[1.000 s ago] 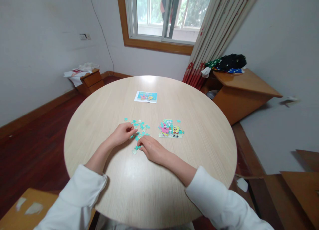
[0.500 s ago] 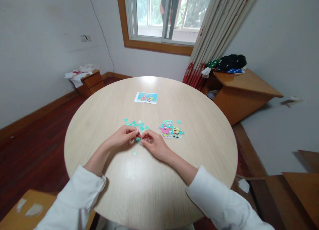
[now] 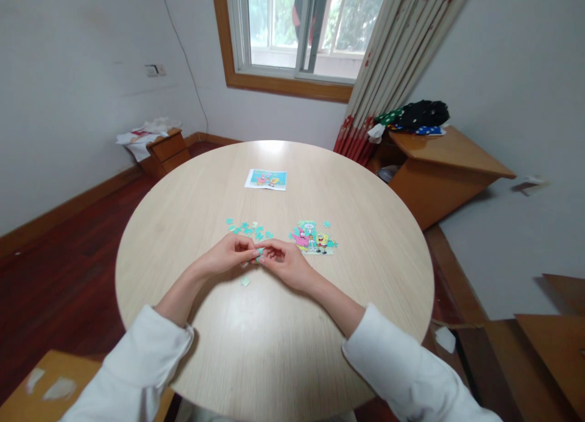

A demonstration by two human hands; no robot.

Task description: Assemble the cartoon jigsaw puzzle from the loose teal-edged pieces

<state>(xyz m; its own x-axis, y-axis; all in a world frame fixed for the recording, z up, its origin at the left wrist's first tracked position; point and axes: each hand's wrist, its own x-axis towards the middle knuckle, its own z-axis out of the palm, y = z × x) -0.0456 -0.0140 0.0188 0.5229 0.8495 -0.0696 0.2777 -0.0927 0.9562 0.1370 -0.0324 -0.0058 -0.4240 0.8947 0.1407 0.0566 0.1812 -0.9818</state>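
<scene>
Left hand (image 3: 228,254) and right hand (image 3: 287,263) angle inward, meeting above surface (image 3: 283,343); each grip pinched nearly closed on piece (image 3: 260,251).

Walls (image 3: 68,75): white, with scuff marks at 10 o'clock beside a socket (image 3: 155,70); a thin cable (image 3: 185,53) hangs nearby, towards 11. Window (image 3: 272,26): 12 o'clock, sliding panes in a brown wooden surround (image 3: 292,87); daylight enters, glaring on the far edge of the round pale table (image 3: 274,361). Curtain (image 3: 388,63): 1 o'clock, pale, red along the lower part. Cabinet (image 3: 443,178): towards 3 o'clock, brown, dotted cloths (image 3: 423,114) heaped on top. Drawer unit (image 3: 171,154): between 9 and 10, papers (image 3: 141,139) lying over it. Floor (image 3: 68,276): dark reddish boards between 8 and 9, bordered by brown skirting (image 3: 68,203).
</scene>
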